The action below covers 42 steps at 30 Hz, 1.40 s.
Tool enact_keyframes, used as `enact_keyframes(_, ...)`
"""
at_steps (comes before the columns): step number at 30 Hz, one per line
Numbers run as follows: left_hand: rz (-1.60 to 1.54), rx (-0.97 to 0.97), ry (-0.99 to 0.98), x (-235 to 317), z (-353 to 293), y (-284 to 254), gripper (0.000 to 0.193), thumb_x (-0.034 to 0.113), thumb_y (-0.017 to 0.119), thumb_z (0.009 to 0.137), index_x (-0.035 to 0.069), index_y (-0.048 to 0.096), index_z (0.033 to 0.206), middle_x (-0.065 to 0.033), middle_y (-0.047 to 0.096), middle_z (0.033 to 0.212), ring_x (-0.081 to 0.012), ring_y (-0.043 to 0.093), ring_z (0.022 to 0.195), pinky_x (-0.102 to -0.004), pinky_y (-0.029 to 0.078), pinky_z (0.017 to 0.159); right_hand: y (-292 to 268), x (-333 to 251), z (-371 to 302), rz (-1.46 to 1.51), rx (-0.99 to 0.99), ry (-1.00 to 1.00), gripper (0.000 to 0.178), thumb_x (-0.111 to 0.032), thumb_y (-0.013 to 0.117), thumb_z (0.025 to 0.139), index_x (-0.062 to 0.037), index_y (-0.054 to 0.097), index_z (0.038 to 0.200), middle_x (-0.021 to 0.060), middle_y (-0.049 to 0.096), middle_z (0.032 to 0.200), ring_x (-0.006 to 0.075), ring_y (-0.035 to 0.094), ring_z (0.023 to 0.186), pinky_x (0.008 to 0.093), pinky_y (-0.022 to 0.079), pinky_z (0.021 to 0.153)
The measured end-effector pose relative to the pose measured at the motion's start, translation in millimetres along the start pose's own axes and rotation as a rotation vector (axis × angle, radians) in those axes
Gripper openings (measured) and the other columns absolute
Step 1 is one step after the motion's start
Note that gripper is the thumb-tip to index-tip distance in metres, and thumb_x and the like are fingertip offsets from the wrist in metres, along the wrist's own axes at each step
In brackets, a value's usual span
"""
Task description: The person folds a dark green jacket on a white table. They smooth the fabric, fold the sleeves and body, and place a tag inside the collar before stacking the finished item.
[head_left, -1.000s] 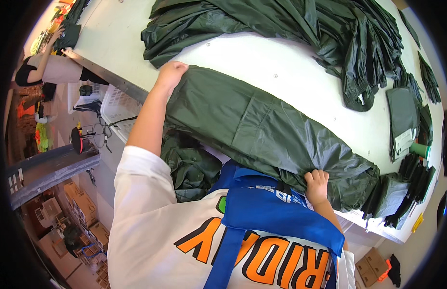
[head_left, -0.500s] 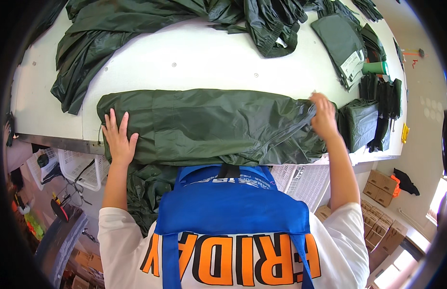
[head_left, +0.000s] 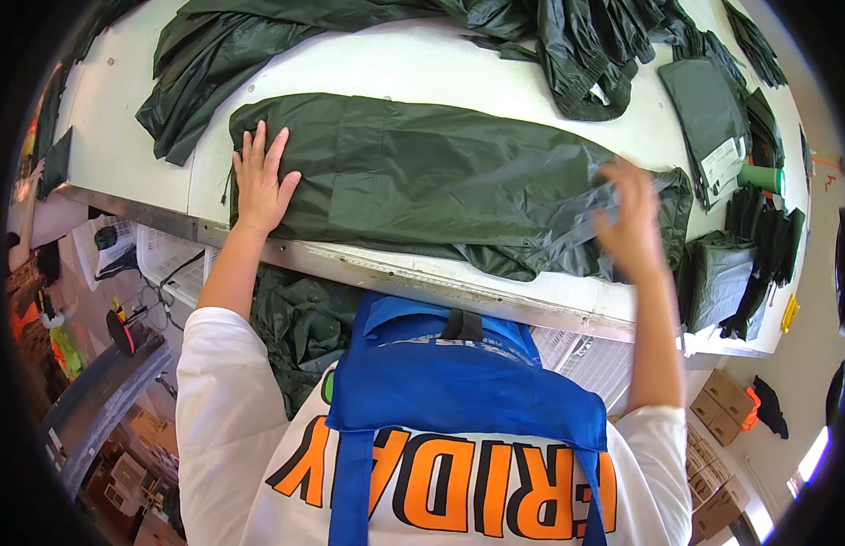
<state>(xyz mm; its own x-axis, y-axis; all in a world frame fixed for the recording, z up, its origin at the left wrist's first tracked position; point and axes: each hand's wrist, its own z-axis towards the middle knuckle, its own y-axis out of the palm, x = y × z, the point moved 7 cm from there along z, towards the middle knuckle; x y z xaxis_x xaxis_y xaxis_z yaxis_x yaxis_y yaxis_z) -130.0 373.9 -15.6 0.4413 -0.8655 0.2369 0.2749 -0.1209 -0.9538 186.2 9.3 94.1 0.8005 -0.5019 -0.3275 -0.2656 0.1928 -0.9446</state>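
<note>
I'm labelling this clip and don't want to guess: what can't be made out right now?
All in the head view:
Right hand: motion-blurred, so whether it touches the dark green garment is unclear.
That garment's underside: hidden by its upper layer; the left hand covers a patch near its left end.
Garment pile at the back: cut off by the top edge.
Crumpled cloth: partly hidden by the table edge and blue apron.

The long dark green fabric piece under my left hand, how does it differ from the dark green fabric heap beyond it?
The long dark green fabric piece lies mostly flat; the dark green fabric heap is bunched in folds. Your left hand touches the piece, not the heap. Both look slightly shiny.
</note>
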Motion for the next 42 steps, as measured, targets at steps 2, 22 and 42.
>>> enact_keyframes(2,-0.015,-0.021,0.001,-0.3,1.2,1.6,0.062,0.049,0.047,0.091,0.024,0.032,0.145,-0.0146,0.019,0.154,-0.0429,0.018,0.139,-0.0611,0.013,0.109,46.6,-70.4,-27.5,0.139,-0.121,-0.093,0.061,-0.016,0.078,0.060,-0.0156,0.057,0.117,0.0086,0.053,0.119,0.0293,0.048,0.117,0.0456,0.035,0.099)
enact_keyframes(22,-0.011,0.011,0.089,-6.3,2.1,-0.2,0.062,0.054,0.043,0.092,0.028,0.029,0.146,-0.0143,0.019,0.154,-0.0420,0.020,0.138,-0.0572,0.014,0.111,115.0,-137.6,-39.9,-0.077,-0.054,-0.131,0.060,-0.039,0.067,0.078,-0.0117,0.052,0.129,0.0122,0.038,0.143,0.0360,0.031,0.134,0.0535,0.021,0.110)
enact_keyframes(42,-1.195,-0.526,-0.898,-83.5,-9.2,-14.4,0.043,0.010,0.065,0.083,-0.003,0.050,0.121,-0.0155,0.062,0.111,-0.0232,0.061,0.100,-0.0372,0.051,0.085,207.4,-235.6,85.3,0.797,0.066,0.159,0.068,-0.036,0.042,0.098,0.0076,0.017,0.144,0.0254,0.007,0.154,0.0386,0.006,0.143,0.0417,0.012,0.115)
